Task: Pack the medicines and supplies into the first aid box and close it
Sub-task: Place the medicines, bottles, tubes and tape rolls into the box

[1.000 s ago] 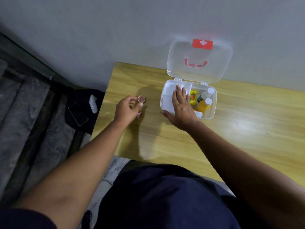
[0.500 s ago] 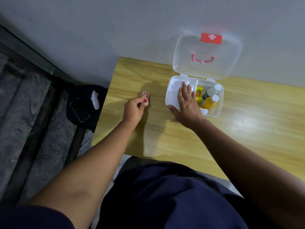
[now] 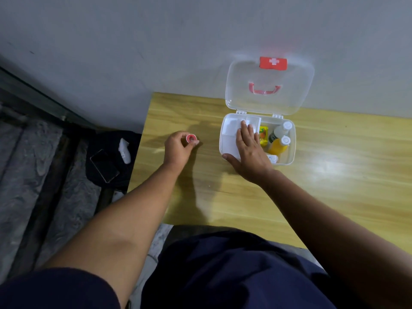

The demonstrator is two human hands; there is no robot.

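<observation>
Wood table (image 3: 334, 186): clear first aid box (image 3: 289, 150) w/ red-cross lid (image 3: 269, 85) open

Left hand (image 3: 178, 146) pinched, right hand (image 3: 249, 150) flat

Glossy wood-grain table (image 3: 334, 175), translucent smooth plastic box (image 3: 292, 150), matt wall (image 3: 133, 52)

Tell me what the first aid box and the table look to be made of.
First aid box: translucent, glossy plastic by the look; the wall shows through its open lid, and the handle and latch are red. Table: wood or wood-look laminate, yellowish with grain lines and a shiny glare patch; which one is unclear.
</observation>
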